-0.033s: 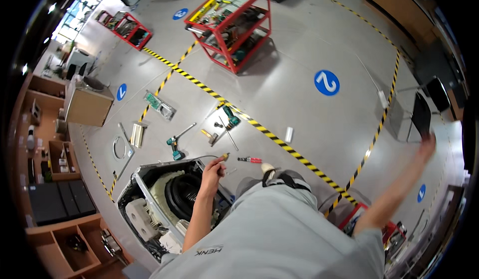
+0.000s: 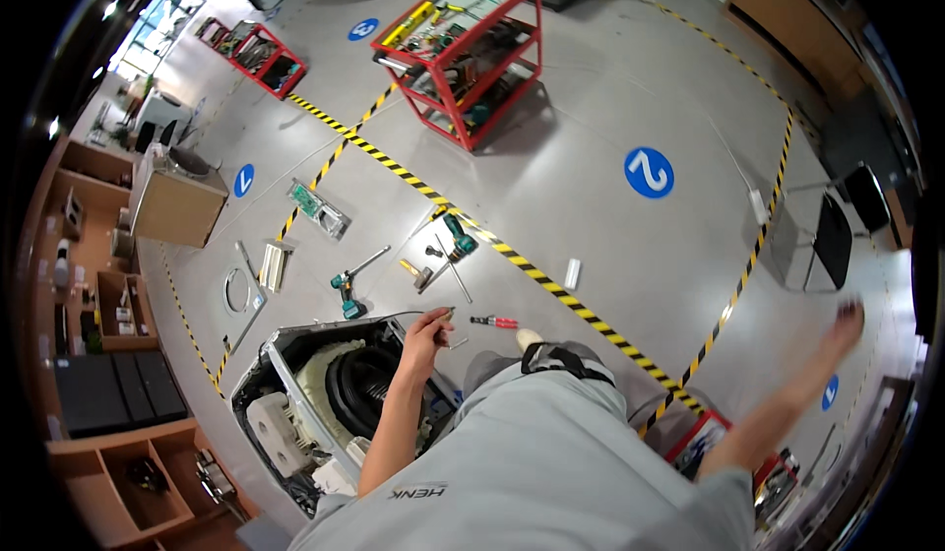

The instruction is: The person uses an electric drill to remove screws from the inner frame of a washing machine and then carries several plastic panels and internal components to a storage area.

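Landmark: the opened washing machine [image 2: 325,403] lies on the grey floor [image 2: 591,206] with its black drum seal [image 2: 359,384] showing; every place below is told from it.
Left hand: the left hand [image 2: 425,332] is over the machine's upper right corner, fingers closed round a thin wire [image 2: 394,317] that curves along the machine's top edge.
Small tool: a short metal piece [image 2: 446,315] sticks out of the same fist, pointing away from the machine; too small to tell its kind.
Right hand: the right hand [image 2: 847,323] is flung out far to the right of the machine, well apart from everything; it is blurred, so I cannot tell whether it is open or clenched.
Nearby tools: a red-handled screwdriver [image 2: 495,322] lies just right of the machine's corner; a green drill [image 2: 346,295] lies just above it; a second green drill [image 2: 459,236] lies further up by the striped floor tape [image 2: 551,290].
Further off: a red cart [image 2: 463,54] stands well beyond the machine.
Doing it well: judging by the grip, the wire should be kept taut and low along the rim, drawn slowly so it does not snag on the sheet-metal edge.
Balance: the outstretched arm looks like a counterweight; a steadier kneeling stance would give the left hand finer control.
Risk: the bare metal edges look sharp near the wrist.
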